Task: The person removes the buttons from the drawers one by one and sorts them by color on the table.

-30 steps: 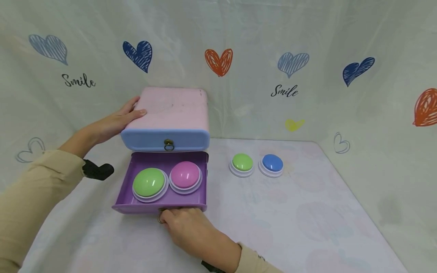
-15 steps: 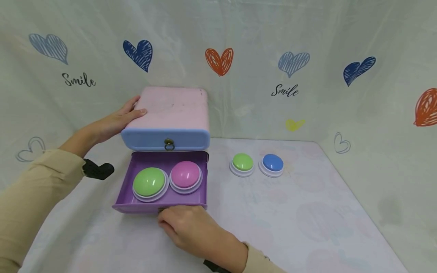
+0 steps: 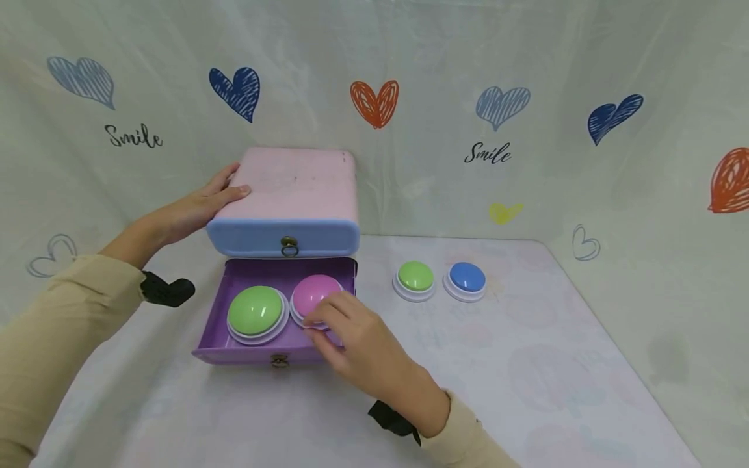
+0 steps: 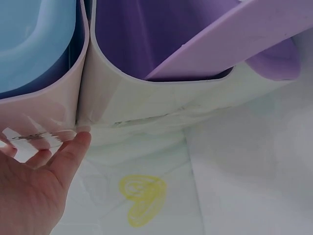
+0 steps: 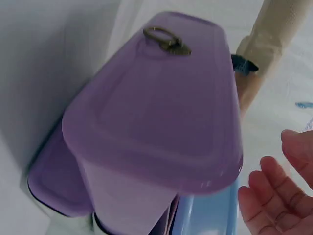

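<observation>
A small drawer cabinet (image 3: 298, 182) has a pink top and a blue upper drawer front (image 3: 251, 239) with a ring pull. My left hand (image 3: 199, 207) rests on its left side, the thumb lying over the top edge; the left wrist view shows the fingers against the casing. Below, the purple drawer (image 3: 234, 355) is pulled out, holding a large green push button (image 3: 255, 311) and a pink push button (image 3: 313, 292). My right hand (image 3: 368, 341) hovers over its right front part, fingers bent loosely beside the pink button, partly covering it. Nothing shows between thumb and fingers.
To the right of the cabinet, a smaller green push button (image 3: 416, 277) and a blue push button (image 3: 467, 279) stand on the white table (image 3: 526, 364). A heart-printed curtain (image 3: 421, 71) hangs close behind the cabinet. The drawer's ring pull (image 5: 166, 41) sticks out from its front.
My right hand has let go of the purple drawer's ring pull and moved up and right, over the drawer to the pink button. Drawer and left hand have stayed in place.
</observation>
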Demonstrator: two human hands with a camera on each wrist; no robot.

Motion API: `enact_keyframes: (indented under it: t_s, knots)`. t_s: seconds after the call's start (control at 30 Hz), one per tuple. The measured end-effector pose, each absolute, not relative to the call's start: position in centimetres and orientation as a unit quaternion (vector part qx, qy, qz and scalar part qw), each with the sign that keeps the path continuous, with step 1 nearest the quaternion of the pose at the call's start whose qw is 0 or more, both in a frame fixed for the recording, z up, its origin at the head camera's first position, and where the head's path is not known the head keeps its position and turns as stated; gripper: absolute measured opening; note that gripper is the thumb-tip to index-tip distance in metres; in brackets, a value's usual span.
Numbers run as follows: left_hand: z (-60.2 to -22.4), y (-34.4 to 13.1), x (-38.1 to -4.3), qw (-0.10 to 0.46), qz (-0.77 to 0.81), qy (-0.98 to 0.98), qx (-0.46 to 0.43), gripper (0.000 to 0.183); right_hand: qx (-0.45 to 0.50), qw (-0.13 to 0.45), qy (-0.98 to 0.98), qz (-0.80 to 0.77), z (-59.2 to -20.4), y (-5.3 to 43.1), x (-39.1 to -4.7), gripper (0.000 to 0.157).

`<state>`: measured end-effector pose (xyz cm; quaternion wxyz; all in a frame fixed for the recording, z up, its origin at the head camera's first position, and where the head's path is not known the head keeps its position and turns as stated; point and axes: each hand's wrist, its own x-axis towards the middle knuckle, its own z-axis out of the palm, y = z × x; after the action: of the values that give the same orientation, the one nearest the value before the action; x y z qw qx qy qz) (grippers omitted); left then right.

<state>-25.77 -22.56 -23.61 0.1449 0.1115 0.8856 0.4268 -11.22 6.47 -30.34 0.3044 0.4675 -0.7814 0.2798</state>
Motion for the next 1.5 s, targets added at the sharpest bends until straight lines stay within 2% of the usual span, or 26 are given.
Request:
enact_keyframes:
  t_s: [0.13,0.37,0.53,0.63,0.8,1.1,1.5]
  knots:
    - [-23.6,-22.6,-25.8,0.145,0.428,0.885,0.113,0.078,0.441,0.269,-0.810,0.277,-30.1,6.9,-12.5,0.015]
    - [-23.5,-22.5,-25.7,0.144,0.426,0.886,0.112,0.079,0.427,0.169,-0.857,0.234,-29.8,7.2,-14.4,0.028]
    - [-23.5,-22.5,-25.6,0.144,0.426,0.886,0.112,0.079,0.427,0.090,-0.884,0.165,-29.8,6.7,-15.4,0.040]
    - [-23.5,-22.5,-25.6,0.145,0.426,0.886,0.112,0.078,0.422,0.068,-0.897,0.111,-30.1,6.1,-16.0,0.047]
    - [-23.5,-22.5,-25.6,0.145,0.426,0.886,0.113,0.079,0.406,0.060,-0.911,0.048,-30.7,5.3,-16.5,0.053]
    - [-23.6,-22.4,-25.7,0.143,0.426,0.886,0.114,0.078,0.405,0.084,-0.910,0.016,-31.3,4.9,-16.8,0.066]
    - [-23.6,-22.5,-25.7,0.143,0.424,0.887,0.113,0.078,0.423,0.125,-0.897,0.027,-31.9,5.0,-17.0,0.058]
